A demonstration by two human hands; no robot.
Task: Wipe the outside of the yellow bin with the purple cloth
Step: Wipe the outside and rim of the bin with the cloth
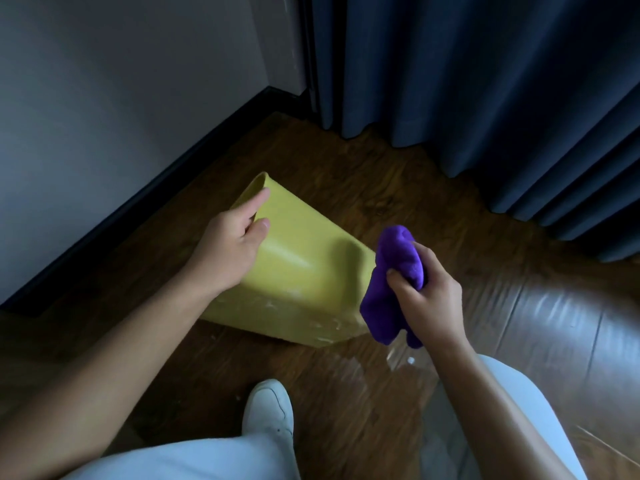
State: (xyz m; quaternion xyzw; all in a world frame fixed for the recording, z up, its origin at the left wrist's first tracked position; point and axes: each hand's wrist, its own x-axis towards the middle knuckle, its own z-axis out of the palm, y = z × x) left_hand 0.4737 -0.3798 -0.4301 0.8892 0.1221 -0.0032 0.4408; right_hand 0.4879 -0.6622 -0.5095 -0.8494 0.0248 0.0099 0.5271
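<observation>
Nearest the camera, pale trouser legs (194,455) are filling the bottom of the view, and a white shoe (268,410) is resting on the dark wooden floor (346,393) between them. Just beyond the right knee, something clear, possibly a plastic bottle (403,358), is lying on the floor, though glare is making it hard to read.

Above it, the right hand (424,299) is clenching the purple cloth (391,285) in a bunch, with loose ends hanging below the fist. The cloth is sitting just beside the yellow bin's (304,271) near right corner; whether it is touching the plastic cannot be told.

The bin is lying tipped on its side on the floor, base toward the person and open mouth pointing away toward the wall. The left hand (232,247) is grasping its rim, thumb on the outer face and fingers curling over the edge.

Farther off, a dark skirting board (138,202) is running along the grey wall (104,81), and blue curtains (485,81) are hanging down to the floor on the right. A brown leather seat (571,323) is showing at the right edge.
</observation>
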